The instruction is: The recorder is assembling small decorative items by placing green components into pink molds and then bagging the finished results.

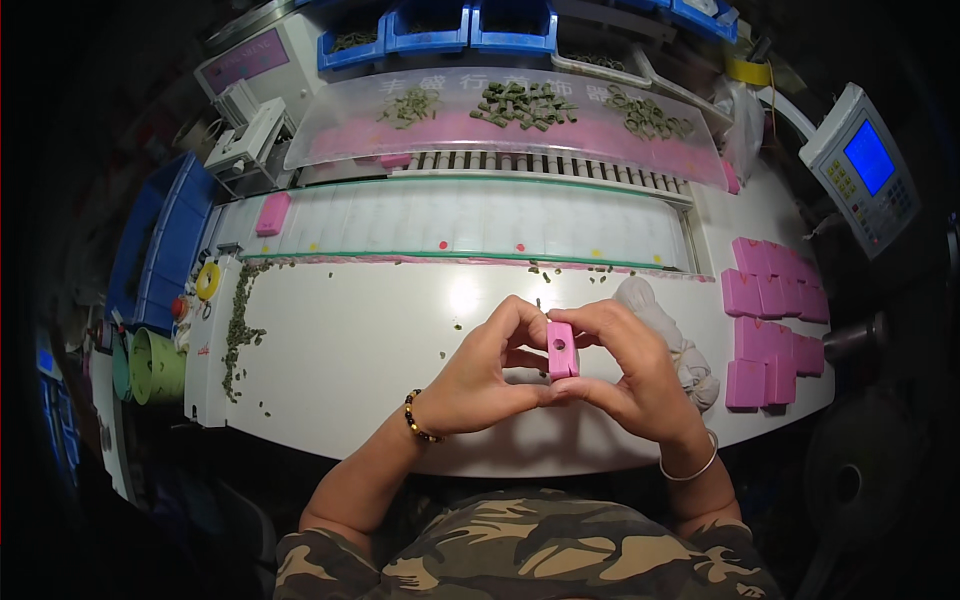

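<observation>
A pink rubber mould (pixel 562 362), a small block with a round hole in the end facing me, is held upright over the white worktop. My left hand (pixel 490 365) grips it from the left, thumb low and fingers high. From the right, my right hand (pixel 625 365) pinches the same block with thumb and fingertips. A seam shows near its lower end. Whatever lies inside the mould is hidden. Just beyond my right hand rests a crumpled pale cloth (pixel 645 300).
Several pink moulds (pixel 765 365) are stacked at the right, below a keypad with a blue screen (pixel 868 160). One pink mould (pixel 273 214) sits on the conveyor (pixel 380 220). Green pieces (pixel 522 106) lie on a clear sheet behind it. Green scraps (pixel 240 330) line the worktop's left side.
</observation>
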The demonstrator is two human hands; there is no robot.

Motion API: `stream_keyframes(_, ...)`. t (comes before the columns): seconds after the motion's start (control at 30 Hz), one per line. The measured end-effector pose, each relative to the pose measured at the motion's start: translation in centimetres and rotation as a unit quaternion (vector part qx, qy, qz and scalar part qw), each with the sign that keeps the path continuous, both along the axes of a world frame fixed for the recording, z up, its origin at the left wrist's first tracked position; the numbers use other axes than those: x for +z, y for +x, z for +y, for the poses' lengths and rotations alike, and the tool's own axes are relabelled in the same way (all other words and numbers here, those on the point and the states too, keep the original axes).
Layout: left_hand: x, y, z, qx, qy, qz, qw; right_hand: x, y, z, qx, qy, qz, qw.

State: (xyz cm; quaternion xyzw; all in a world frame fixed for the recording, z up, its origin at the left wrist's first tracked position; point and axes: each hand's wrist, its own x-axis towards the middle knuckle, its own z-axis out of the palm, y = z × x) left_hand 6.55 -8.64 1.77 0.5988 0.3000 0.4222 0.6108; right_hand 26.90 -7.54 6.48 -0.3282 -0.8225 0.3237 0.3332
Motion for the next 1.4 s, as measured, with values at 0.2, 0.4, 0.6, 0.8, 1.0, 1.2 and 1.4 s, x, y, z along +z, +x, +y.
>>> stream_keyframes(0.2,-0.2,-0.4,-0.3,0.012,-0.071,-0.086,0.994,-0.6,1.1,0.5,0.018,-0.169,0.112,0.979)
stream_keyframes(0.4,-0.3,-0.1,0.6,0.097,-0.067,-0.162,0.98,-2.2,0.2,0.7,-0.061,-0.286,0.331,0.897)
stream_keyframes(0.6,-0.5,0.8,0.8,0.111,-0.145,-0.263,0.947,-2.6,-1.4,-0.5,-0.045,-0.179,0.268,0.945)
stream_keyframes(0.8,-0.4,0.9,1.6,0.158,-0.177,-0.306,0.922,-2.3,-3.7,-1.7,-0.025,0.017,0.074,0.997)
stream_keyframes(1.0,0.5,0.7,1.6,0.208,-0.193,-0.221,0.933,-1.5,-3.5,-1.1,-0.07,0.063,0.081,0.992)
stream_keyframes(1.2,1.0,1.7,1.3,0.235,-0.216,-0.191,0.928,-1.6,-4.2,0.0,-0.126,0.101,0.072,0.984)
stream_keyframes(1.4,0.1,1.8,1.4,0.243,-0.208,-0.195,0.927,-1.7,-4.2,0.4,-0.117,0.208,0.039,0.97)
